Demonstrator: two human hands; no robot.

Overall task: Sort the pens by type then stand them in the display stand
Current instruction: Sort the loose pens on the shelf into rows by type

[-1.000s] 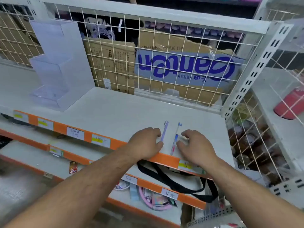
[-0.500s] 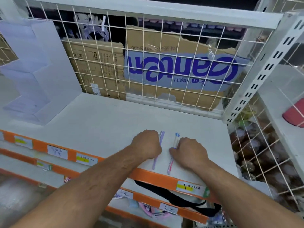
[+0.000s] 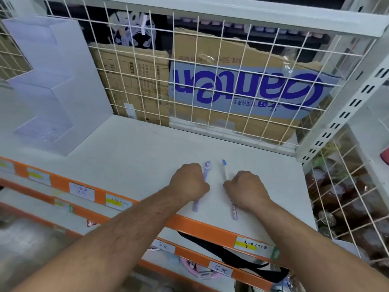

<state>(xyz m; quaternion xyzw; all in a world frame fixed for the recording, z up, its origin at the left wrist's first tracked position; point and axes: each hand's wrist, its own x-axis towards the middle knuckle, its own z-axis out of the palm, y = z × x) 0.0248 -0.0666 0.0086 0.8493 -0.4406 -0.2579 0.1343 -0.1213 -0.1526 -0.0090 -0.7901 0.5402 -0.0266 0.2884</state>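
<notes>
Two pens lie near the front of the white shelf (image 3: 134,152). My left hand (image 3: 188,182) is curled round a purple pen (image 3: 206,169), whose ends stick out above and below the fist. My right hand (image 3: 247,189) grips a white pen with a blue cap (image 3: 225,168) and a pinkish lower end. Both pens point away from me, about a hand's width apart. The clear stepped display stand (image 3: 48,85) stands at the shelf's far left, well away from both hands, with nothing visible in it.
A white wire grid (image 3: 210,81) backs the shelf, with cardboard boxes (image 3: 242,91) behind it. A slotted upright post (image 3: 345,110) bounds the right side. The orange price strip (image 3: 210,226) runs along the front edge; lower shelves hold small goods and a black strap.
My hands have closed from resting beside the pens to gripping one each. The two pens now sit farther apart. The camera has shifted closer and to the right.
</notes>
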